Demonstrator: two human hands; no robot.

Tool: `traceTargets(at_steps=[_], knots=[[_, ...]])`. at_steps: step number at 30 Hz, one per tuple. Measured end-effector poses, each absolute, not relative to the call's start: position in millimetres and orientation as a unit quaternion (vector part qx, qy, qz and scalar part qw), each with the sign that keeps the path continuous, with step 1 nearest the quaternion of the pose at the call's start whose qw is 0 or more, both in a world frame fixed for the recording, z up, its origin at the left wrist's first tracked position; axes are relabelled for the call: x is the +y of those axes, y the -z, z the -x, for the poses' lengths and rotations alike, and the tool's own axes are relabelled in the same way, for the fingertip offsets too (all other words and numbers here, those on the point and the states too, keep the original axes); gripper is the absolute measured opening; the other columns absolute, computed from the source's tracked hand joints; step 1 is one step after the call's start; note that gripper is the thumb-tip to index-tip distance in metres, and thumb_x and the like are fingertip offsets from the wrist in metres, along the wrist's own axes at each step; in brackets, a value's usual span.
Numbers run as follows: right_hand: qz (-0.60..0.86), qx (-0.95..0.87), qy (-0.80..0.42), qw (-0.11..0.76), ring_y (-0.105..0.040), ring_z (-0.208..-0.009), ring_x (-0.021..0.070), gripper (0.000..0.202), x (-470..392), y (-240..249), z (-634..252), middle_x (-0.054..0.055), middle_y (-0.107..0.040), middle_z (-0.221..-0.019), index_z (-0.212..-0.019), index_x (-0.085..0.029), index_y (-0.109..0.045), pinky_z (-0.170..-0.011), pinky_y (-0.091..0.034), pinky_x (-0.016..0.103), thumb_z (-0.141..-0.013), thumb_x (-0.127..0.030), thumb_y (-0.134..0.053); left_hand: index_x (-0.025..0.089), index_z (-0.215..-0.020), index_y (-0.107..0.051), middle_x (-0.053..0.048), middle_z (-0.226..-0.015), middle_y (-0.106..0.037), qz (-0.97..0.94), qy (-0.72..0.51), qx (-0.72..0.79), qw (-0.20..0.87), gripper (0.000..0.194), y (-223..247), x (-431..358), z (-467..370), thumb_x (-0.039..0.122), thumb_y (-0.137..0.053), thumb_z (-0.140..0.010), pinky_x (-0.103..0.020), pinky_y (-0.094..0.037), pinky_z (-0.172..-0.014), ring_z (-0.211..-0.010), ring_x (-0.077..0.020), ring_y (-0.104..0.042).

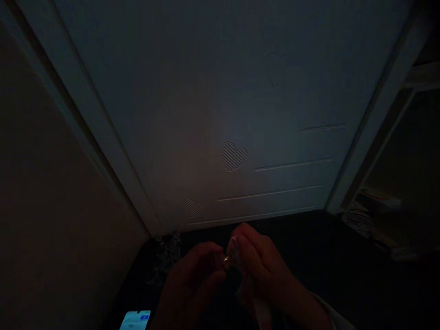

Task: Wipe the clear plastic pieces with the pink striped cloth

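The scene is very dark. Near the bottom centre, my left hand [194, 277] has its thumb and fingertips closed around a small shiny thing [226, 260], too small to name. Just to its right, my right hand [263, 266] pinches a pale, soft-looking cloth or tissue [240, 261], whose lower end hangs down below the fingers. The cloth meets the shiny thing between the two hands.
A lit phone [135, 320] lies at the bottom left. Beyond the hands stands a pale panel [192, 114] with embossed hearts and lines. Crumpled, clear-looking material [168, 252] lies on the dark surface at left. Dim objects [374, 220] sit at the right.
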State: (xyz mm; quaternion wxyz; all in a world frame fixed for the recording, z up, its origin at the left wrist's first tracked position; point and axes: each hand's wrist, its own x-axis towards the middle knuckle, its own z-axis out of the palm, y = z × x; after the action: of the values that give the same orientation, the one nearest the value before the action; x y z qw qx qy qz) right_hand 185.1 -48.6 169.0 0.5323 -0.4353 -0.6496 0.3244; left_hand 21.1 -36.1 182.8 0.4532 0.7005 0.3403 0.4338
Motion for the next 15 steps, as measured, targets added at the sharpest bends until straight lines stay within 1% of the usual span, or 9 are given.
traceTargets(at_steps=[6, 9, 11, 13, 15], knots=[[0.444, -0.567, -0.399, 0.567, -0.042, -0.052, 0.0117, 0.035, -46.0, -173.9, -184.0, -0.005, -0.044, -0.056, -0.063, -0.021, -0.045, -0.05, -0.035, 0.024, -0.091, -0.039, -0.035, 0.03, -0.089, -0.067, 0.007, -0.076, -0.07, -0.791, -0.442, 0.287, 0.312, 0.017, -179.9, -36.1, -24.1, 0.018, -0.065, -0.077, -0.012, -0.05, -0.063, -0.066, -0.009, -0.064], [0.443, -0.546, -0.412, 0.579, -0.04, -0.053, 0.0122, 0.035, -44.5, -177.0, -185.8, -0.005, -0.043, -0.057, -0.062, -0.022, -0.044, -0.05, -0.038, 0.024, -0.088, -0.045, -0.039, 0.028, -0.087, -0.064, 0.007, -0.076, -0.069, -0.823, -0.422, 0.282, 0.254, 0.014, -178.9, -37.0, -24.4, 0.017, -0.064, -0.079, -0.011, -0.05, -0.062, -0.066, -0.0087, -0.065], [0.447, -0.537, -0.41, 0.586, -0.04, -0.053, 0.0125, 0.036, -42.7, -176.9, -187.2, -0.004, -0.043, -0.058, -0.061, -0.022, -0.043, -0.05, -0.039, 0.024, -0.086, -0.048, -0.041, 0.029, -0.09, -0.063, 0.007, -0.079, -0.07, -0.843, -0.413, 0.267, 0.218, 0.017, -178.0, -36.8, -24.6, 0.016, -0.063, -0.08, -0.011, -0.05, -0.064, -0.068, -0.0088, -0.065], [0.454, -0.533, -0.407, 0.587, -0.04, -0.053, 0.0124, 0.038, -40.8, -174.9, -188.4, -0.004, -0.043, -0.058, -0.06, -0.022, -0.043, -0.05, -0.038, 0.024, -0.087, -0.048, -0.04, 0.03, -0.093, -0.063, 0.006, -0.081, -0.07, -0.855, -0.411, 0.247, 0.195, 0.02, -177.3, -36.0, -24.6, 0.014, -0.063, -0.08, -0.011, -0.05, -0.066, -0.07, -0.0089, -0.066], [0.458, -0.536, -0.395, 0.589, -0.041, -0.053, 0.012, 0.039, -40.1, -171.8, -188.8, -0.004, -0.044, -0.058, -0.06, -0.021, -0.044, -0.051, -0.038, 0.024, -0.089, -0.047, -0.039, 0.029, -0.092, -0.063, 0.006, -0.081, -0.07, -0.854, -0.414, 0.245, 0.199, 0.018, -176.6, -34.9, -23.9, 0.015, -0.062, -0.08, -0.012, -0.05, -0.065, -0.069, -0.0091, -0.066]])
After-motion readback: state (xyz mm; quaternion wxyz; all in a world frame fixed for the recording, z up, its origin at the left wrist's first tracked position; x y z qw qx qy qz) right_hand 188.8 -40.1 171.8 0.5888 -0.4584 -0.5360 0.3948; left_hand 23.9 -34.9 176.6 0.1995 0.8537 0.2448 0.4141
